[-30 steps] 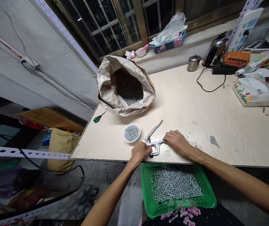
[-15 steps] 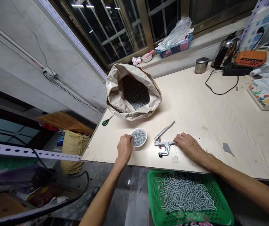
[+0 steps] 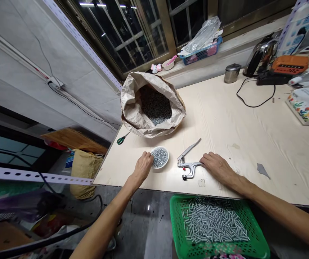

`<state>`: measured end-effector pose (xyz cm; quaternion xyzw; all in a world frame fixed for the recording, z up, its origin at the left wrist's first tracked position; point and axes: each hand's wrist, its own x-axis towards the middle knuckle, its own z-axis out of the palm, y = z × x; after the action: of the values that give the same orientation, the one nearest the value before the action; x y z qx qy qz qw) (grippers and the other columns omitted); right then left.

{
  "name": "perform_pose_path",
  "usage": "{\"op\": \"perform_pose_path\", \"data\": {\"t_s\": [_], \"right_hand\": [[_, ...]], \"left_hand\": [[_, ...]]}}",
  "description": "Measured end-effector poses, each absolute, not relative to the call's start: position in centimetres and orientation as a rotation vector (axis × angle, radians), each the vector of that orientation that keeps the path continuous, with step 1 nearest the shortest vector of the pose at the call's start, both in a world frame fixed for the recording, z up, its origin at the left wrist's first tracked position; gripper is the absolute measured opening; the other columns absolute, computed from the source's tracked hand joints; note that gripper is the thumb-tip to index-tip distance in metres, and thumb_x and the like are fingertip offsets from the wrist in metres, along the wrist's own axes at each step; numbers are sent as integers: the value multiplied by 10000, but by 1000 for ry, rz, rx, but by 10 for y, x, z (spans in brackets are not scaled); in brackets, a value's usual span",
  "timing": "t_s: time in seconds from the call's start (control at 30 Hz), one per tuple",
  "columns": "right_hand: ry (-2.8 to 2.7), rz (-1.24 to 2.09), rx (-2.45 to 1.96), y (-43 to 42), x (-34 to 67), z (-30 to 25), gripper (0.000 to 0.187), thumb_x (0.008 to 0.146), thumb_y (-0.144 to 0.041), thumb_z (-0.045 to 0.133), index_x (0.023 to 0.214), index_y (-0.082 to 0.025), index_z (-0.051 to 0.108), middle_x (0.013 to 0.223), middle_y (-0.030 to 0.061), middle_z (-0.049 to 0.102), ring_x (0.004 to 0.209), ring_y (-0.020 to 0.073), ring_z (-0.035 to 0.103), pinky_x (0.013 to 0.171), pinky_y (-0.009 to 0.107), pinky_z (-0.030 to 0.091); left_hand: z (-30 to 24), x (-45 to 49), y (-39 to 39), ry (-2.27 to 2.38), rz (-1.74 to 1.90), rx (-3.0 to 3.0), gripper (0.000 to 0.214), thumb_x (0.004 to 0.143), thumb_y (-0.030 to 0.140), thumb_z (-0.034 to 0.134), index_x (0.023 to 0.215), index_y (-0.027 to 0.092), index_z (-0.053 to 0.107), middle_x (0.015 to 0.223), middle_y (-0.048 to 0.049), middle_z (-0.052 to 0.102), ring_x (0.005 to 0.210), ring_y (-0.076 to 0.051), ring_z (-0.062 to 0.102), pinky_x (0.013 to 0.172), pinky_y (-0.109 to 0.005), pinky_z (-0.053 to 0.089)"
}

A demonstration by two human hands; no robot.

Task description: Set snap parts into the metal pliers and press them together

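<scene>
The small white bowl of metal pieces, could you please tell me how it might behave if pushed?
The small white bowl looks nearly full of metal pieces, so it is probably heavy for its size. They lie loose, so a jolt might spill some. The tabletop looks flat, so sliding seems likelier than tipping.

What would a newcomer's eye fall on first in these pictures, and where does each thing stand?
Probably the bright green basket first, heaped with small metal pieces just below the table's near edge. Then the large open sack farther back on the table, with dark contents. Between the left hand, at the white bowl's rim, and the right hand lies a silver plier-like tool.
</scene>
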<state>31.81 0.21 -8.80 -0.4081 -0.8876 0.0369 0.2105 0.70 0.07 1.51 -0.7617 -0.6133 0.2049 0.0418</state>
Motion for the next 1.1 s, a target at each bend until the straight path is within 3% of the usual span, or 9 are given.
{"op": "perform_pose_path", "data": {"t_s": [0.23,0.47,0.53,0.73,0.87,0.97,1.1], "right_hand": [[-2452,81,-1177,2,316,-88,112,912,-186,483,831,-195,560,839,31,588,786,185,477,665,310,292],[-2463,-10,-1192,1,312,-92,139,918,-173,449,830,-199,554,837,38,581,786,187,467,659,317,275],[-2474,-35,-1197,2,312,-92,138,920,-180,455,824,-197,552,825,40,578,775,187,459,653,316,267],[-2475,-23,-1200,2,312,-91,129,924,-209,486,820,-189,559,822,40,579,772,186,450,649,308,256],[-2459,-29,-1206,3,311,-92,123,917,-208,498,811,-196,560,815,34,578,771,185,445,650,309,248],[-2483,-24,-1199,2,312,-90,113,911,-169,493,823,-197,558,825,28,579,780,185,445,650,315,247],[-2519,-19,-1172,1,313,-85,132,915,-140,477,816,-189,548,824,22,585,777,181,449,670,323,259]], "left_hand": [[12,3,-24,-1939,409,-2337,242,880,50,359,892,156,576,929,-103,589,895,-233,507,752,-333,438],[-10,33,-50,-1998,-565,-2623,153,924,197,416,925,179,568,903,-56,616,850,-163,579,785,-282,463],[-24,47,-56,-1977,-544,-2689,175,926,191,405,920,176,579,901,-60,612,855,-164,573,783,-281,461],[-41,66,-59,-1845,192,-2628,264,906,75,339,981,159,578,960,-92,571,924,-215,516,761,-312,441],[-35,69,-53,-1803,427,-2638,270,875,24,345,975,146,563,982,-110,579,928,-227,520,738,-310,438],[-35,69,-50,-1879,247,-2694,223,871,51,366,863,159,561,952,-107,595,901,-221,535,739,-315,438],[-40,71,-46,-2339,-447,-2670,129,856,205,449,784,170,550,724,-29,609,666,-155,565,619,-257,424]]}}
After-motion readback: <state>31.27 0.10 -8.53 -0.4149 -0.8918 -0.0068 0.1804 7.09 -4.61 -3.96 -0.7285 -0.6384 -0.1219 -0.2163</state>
